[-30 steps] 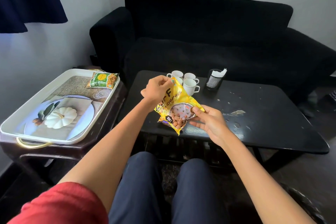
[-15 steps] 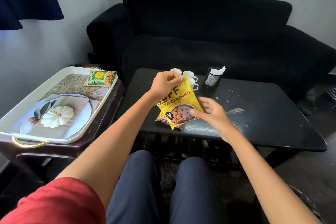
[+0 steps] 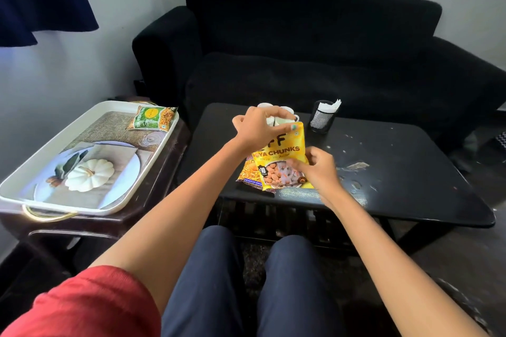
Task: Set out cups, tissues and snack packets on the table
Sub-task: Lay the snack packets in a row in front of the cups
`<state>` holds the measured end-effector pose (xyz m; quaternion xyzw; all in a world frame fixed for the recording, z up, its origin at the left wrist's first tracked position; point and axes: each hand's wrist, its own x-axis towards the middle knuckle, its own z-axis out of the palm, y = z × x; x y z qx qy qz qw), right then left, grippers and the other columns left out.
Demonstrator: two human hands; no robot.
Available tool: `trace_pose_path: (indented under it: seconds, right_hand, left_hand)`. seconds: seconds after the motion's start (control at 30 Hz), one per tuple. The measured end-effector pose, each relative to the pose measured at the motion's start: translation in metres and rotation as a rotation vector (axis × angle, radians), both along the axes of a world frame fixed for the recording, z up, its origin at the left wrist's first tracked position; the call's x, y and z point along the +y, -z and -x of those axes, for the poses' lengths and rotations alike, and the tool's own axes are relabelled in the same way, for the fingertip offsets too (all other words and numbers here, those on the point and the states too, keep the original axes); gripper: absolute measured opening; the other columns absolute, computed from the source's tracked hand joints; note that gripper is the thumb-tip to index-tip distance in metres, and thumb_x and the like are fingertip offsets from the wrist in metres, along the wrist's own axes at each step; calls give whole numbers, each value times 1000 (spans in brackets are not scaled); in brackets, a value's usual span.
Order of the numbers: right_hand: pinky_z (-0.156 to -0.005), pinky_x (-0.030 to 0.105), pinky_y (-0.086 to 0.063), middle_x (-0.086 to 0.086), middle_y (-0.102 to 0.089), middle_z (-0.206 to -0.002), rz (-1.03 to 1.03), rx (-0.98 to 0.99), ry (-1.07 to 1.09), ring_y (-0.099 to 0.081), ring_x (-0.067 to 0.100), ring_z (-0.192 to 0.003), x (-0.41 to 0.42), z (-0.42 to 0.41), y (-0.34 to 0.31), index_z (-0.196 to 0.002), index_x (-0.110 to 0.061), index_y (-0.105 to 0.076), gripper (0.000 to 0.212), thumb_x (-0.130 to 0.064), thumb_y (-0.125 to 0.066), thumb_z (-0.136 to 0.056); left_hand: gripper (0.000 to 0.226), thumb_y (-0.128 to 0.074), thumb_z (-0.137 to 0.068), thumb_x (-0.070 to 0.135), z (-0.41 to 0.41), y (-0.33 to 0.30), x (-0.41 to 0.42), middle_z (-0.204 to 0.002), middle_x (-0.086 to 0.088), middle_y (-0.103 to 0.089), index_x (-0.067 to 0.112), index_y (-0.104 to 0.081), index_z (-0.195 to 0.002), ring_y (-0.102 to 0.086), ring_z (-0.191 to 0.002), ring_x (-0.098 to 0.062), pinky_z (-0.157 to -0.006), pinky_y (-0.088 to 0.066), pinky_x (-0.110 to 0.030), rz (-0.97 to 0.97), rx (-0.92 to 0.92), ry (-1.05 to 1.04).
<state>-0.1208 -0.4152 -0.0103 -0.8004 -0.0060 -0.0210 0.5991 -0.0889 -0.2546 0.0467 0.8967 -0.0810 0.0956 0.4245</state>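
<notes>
— So what did each hand grip?
— Left hand (image 3: 257, 128) pinched the yellow snack packet's (image 3: 284, 156) top; right hand (image 3: 317, 169) pinched its lower edge.
— Where?
— Upright on the black table (image 3: 405, 172), before the cups (image 3: 284, 115).

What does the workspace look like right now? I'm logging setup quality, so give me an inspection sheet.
Surface: black coffee table, top scuffed with pale marks.
Job's things: yellow soya chunks packet held over the table's near edge, another packet beneath it; white cups behind; tissue holder upright; green packet in the tray.
Clutter: nothing seen.
Grippers: left hand grips the yellow packet's top; right hand holds its lower edge.
Cables: nothing seen.
Surroundings: black sofa, side table.
</notes>
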Motion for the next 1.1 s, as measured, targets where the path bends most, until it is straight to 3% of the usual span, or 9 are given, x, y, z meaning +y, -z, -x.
trace_pose_path:
  seconds: [0.1, 0.2, 0.27, 0.37, 0.53, 0.67, 0.83, 1.03, 1.1]
  right_hand:
    - [-78, 42, -56, 7, -72, -88, -157, 53, 111, -69, 25, -90, -5, 0, 2, -83, -14, -65, 9, -15, -73, -80]
    - [-76, 42, -58, 7, -73, -92, -312, 129, 170, -70, 23, -88, -13, 1, 1, -86, -15, -67, 8, -17, -73, -80]
    - [-74, 43, -58, 9, -73, -93, -397, 180, 186, -70, 25, -87, -17, 1, 0, -88, -13, -67, 11, -16, -74, -79]
    - [-63, 37, -58, 6, -74, -85, -519, 245, 198, -71, 22, -78, -19, 2, 0, -87, -10, -66, 11, -13, -73, -78]
    - [-66, 38, -56, 11, -70, -93, -599, 344, 165, -69, 26, -81, -24, 4, 2, -98, -3, -64, 17, -7, -68, -82]
    - [-73, 39, -56, 16, -68, -108, -619, 392, 127, -67, 32, -96, -29, 5, 5, -114, -2, -61, 34, -10, -68, -82]
    - [-69, 34, -57, 12, -70, -106, -548, 396, 93, -69, 26, -91, -31, 1, 17, -107, -7, -65, 34, -6, -74, -75]
    - [-91, 48, -51, 11, -71, -102, -438, 410, 258, -67, 31, -99, -37, -17, 41, -102, -8, -65, 40, -3, -81, -66]
    - [-94, 49, -50, 10, -71, -103, -379, 415, 288, -66, 29, -99, -39, -25, 48, -103, -8, -64, 40, -3, -81, -66]
  left_hand:
    - [45, -69, -74, 60, 4, 10, 2, -134, 18, -50, 49, -56, -116, -39, -122, -10, -89, -16, -33, -7, -89, -136]
    - [69, -72, -77, 50, 13, 25, 2, -137, 6, -43, 31, -42, -136, -42, -118, -12, -93, -32, -31, 379, 71, -166]
    - [63, -67, -83, 45, 16, 39, 4, -132, -2, -53, 15, -45, -134, -52, -116, -21, -87, -43, -30, 596, 303, -40]
    - [34, -59, -89, 47, 24, 58, 4, -100, 7, -71, 18, -65, -106, -62, -102, -14, -84, -48, -28, 605, 607, 147]
    - [30, -65, -88, 31, 25, 69, -7, -83, 2, -74, 3, -69, -97, -69, -73, -5, -65, -55, -16, 765, 674, 167]
    - [35, -65, -89, 27, 24, 73, -13, -88, -4, -71, -3, -65, -106, -69, -70, -5, -63, -55, -16, 736, 685, 121]
    - [26, -62, -91, 28, 23, 83, -24, -95, -9, -69, 4, -65, -100, -64, -87, -19, -94, -50, -35, 667, 703, 110]
    - [31, -57, -95, 27, 15, 91, -39, -80, 1, -70, 1, -65, -110, -65, -63, -3, -61, -48, -19, 540, 629, 60]
    - [31, -54, -96, 24, 11, 92, -42, -90, -3, -72, 2, -65, -115, -69, -72, -7, -61, -52, -21, 468, 577, 28]
